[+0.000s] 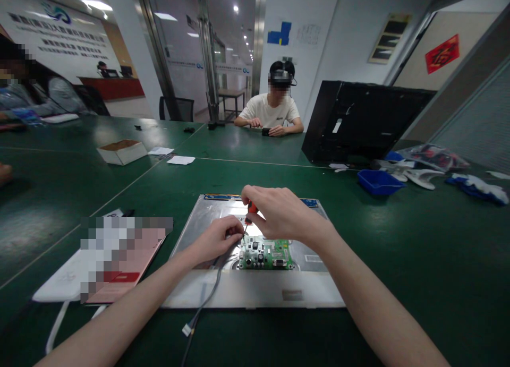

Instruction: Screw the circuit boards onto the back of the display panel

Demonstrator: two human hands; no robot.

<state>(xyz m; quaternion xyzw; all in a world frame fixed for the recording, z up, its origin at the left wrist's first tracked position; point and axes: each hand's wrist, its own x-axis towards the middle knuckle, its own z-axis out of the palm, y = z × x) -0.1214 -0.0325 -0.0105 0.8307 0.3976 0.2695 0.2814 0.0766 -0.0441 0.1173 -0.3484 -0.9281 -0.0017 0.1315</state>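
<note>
- Cable (217, 283): probably limp, light; lift by plug (186, 330).
- Left hand (217, 238): my grip's narrow near driver tip; can't tell if closed on anything.
- Screwdriver (252, 207): light, stiff; my right hand (283, 212) grips its handle.
- Board (266, 255), on metal panel (261, 291): likely fragile, edges only.
- Counts: cable bundle 1, screwdriver 1, board 1, panel 1.

R hand (277, 213) w/ screwdriver (251, 210) at green PCB (266, 253)

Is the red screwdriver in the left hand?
No, the right hand holds the red screwdriver, its shaft pointing down by a corner of the green board.
</note>
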